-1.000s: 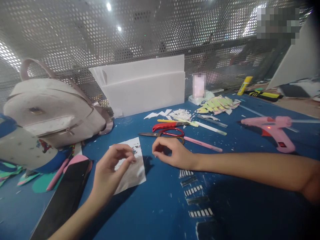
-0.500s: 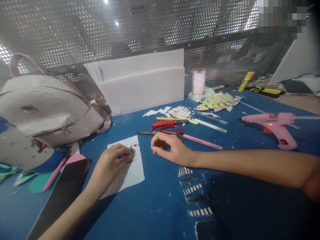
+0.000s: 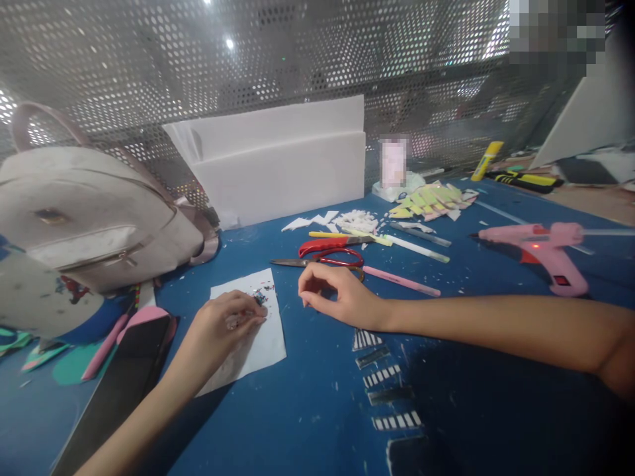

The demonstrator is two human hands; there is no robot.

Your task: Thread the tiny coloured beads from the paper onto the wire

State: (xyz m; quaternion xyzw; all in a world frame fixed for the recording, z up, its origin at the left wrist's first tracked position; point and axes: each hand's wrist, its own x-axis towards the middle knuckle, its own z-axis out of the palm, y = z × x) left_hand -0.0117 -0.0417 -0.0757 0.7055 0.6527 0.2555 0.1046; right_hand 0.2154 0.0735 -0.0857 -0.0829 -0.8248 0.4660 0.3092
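Observation:
My left hand is over a white sheet of paper, thumb and fingertips drawn together beside a little heap of tiny dark and coloured bits. What lies between those fingertips is too small to make out. To the right, my right hand is curled above the blue table, its thumb and fingers meeting in a pinch; anything inside it is hidden. Just behind that hand lie red-handled scissors and a pink pen. Below its wrist runs a column of small black and black-and-white striped pieces.
A pink glue gun lies at right, its light on. White scraps, a red-handled cutter and leafy yellow-green cutouts sit farther back. White boards stand behind; a backpack and black phone occupy the left.
My left hand's fingertips have shifted very slightly over the paper by the bits. The right hand keeps its place. The whole view has drifted a little.

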